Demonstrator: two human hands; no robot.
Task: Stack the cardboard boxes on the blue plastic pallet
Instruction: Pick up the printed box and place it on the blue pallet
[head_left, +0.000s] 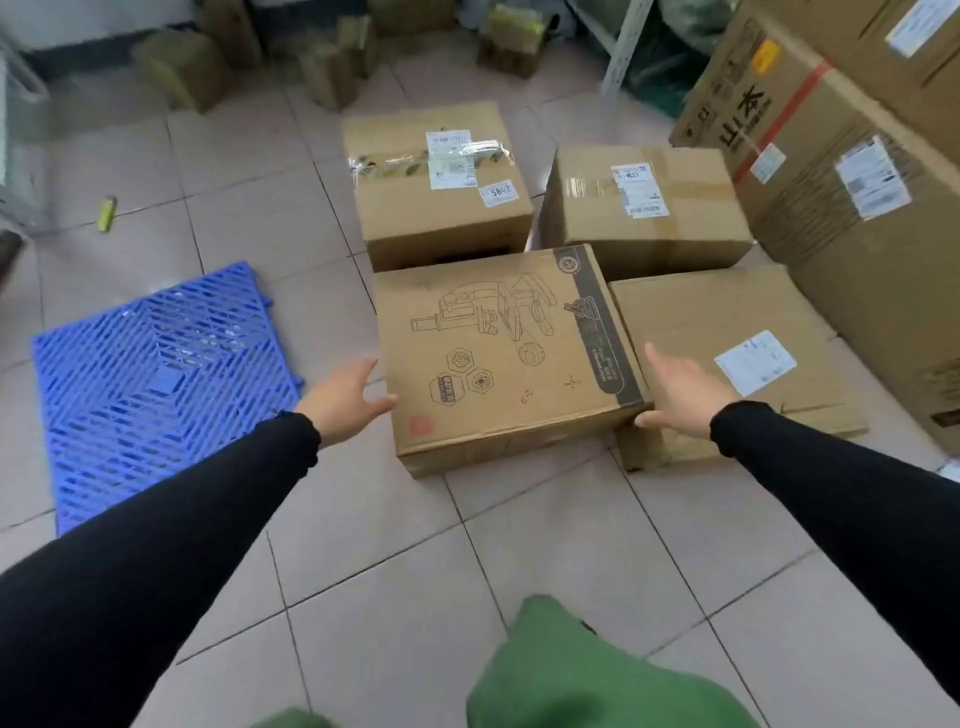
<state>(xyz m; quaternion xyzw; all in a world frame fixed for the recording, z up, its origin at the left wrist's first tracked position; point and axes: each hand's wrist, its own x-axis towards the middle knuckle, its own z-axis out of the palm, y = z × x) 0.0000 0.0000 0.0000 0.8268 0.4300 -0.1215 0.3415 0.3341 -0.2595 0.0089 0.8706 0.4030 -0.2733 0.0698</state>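
Note:
A blue plastic pallet (161, 379) lies flat on the tiled floor at the left, with nothing on it. Right of it, several cardboard boxes stand on the floor. The nearest is a box with a printed line drawing (498, 353). My left hand (348, 397) is open at its left side, thumb close to the near left corner. My right hand (678, 389) is open at its right side, over the gap to a lower box with a white label (727, 338). Behind stand a taped box marked 5842 (436, 182) and another labelled box (644, 202).
Large cartons (841, 156) are stacked at the right. Small parcels (332, 67) lie along the far wall, beside a metal shelf leg (623, 47). A yellow-green marker (106, 213) lies on the floor at the left. My green trouser knees (571, 670) show at the bottom.

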